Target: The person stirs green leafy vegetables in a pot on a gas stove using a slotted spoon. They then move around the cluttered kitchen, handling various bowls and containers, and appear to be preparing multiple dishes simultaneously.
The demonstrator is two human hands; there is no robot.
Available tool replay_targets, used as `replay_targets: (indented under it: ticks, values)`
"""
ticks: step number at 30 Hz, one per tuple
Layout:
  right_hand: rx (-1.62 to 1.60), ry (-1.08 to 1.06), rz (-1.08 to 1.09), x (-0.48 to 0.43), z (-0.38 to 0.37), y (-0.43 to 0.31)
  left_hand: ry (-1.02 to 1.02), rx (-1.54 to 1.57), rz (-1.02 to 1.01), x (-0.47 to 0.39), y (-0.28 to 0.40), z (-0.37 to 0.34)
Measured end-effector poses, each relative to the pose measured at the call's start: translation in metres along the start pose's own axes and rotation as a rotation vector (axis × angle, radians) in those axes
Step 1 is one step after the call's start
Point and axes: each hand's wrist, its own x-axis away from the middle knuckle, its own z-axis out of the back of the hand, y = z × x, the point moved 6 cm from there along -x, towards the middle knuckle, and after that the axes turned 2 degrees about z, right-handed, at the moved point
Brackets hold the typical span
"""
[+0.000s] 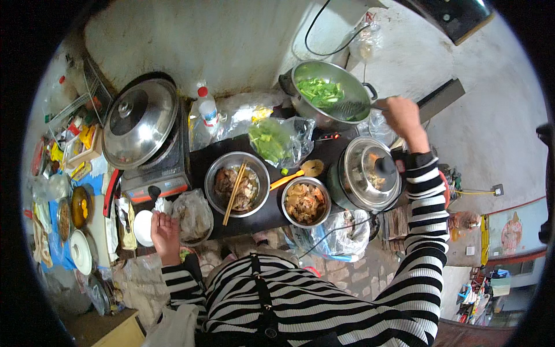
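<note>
My right hand [403, 117] grips the handle of a slotted metal utensil [349, 109], whose head lies inside a steel pot [329, 119] with chopped green leaves [320, 92]. My left hand [165, 236] is raised with curled fingers and nothing in it, beside a white plate [143, 228] and a bowl lined with a plastic bag [193, 212]. Wooden chopsticks [234, 195] rest across a steel bowl of meat [219, 201]. A smaller steel bowl [286, 212] holds cooked food. Between the large pot and these bowls lies a plastic bag of greens [271, 141].
A lidded pot [368, 173] stands below my right forearm. At the left, a domed-lid wok [141, 123] sits on a cooktop [154, 191]. A plastic bottle [208, 108] stands near the wall, and a wooden-handled strainer or spoon [312, 168] lies between the bowls.
</note>
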Motion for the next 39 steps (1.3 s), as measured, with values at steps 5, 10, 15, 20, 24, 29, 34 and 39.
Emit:
replay_targets:
  ticks: [5, 10, 15, 20, 24, 29, 34, 39]
  values:
    - [0.029, 0.058, -0.109, -0.007, -0.058, -0.001, 0.027, 0.049, 0.053, -0.006, -0.007, 0.002]
    - [-0.078, 0.145, -0.225, -0.018, -0.019, 0.001, 0.036, -0.041, -0.019, 0.009, 0.004, 0.013]
    - [-0.102, 0.032, -0.088, -0.039, -0.100, -0.054, 0.002, 0.016, -0.003, 0.011, 0.001, 0.016]
    - [-0.042, 0.034, -0.051, -0.014, -0.048, -0.018, 0.030, 0.031, -0.063, 0.028, 0.013, 0.028]
    - [-0.025, 0.080, -0.078, 0.013, -0.017, -0.031, 0.082, 0.096, -0.098, 0.025, 0.024, 0.067]
    - [-0.045, 0.021, -0.140, -0.001, -0.080, -0.028, 0.047, 0.049, -0.039, 0.014, 0.014, 0.045]
    - [-0.116, 0.135, -0.341, -0.012, -0.042, -0.001, 0.037, 0.041, -0.004, 0.013, 0.010, 0.033]
    - [-0.242, 0.030, -0.327, -0.023, -0.135, -0.019, -0.111, 0.021, -0.039, 0.011, 0.012, 0.046]
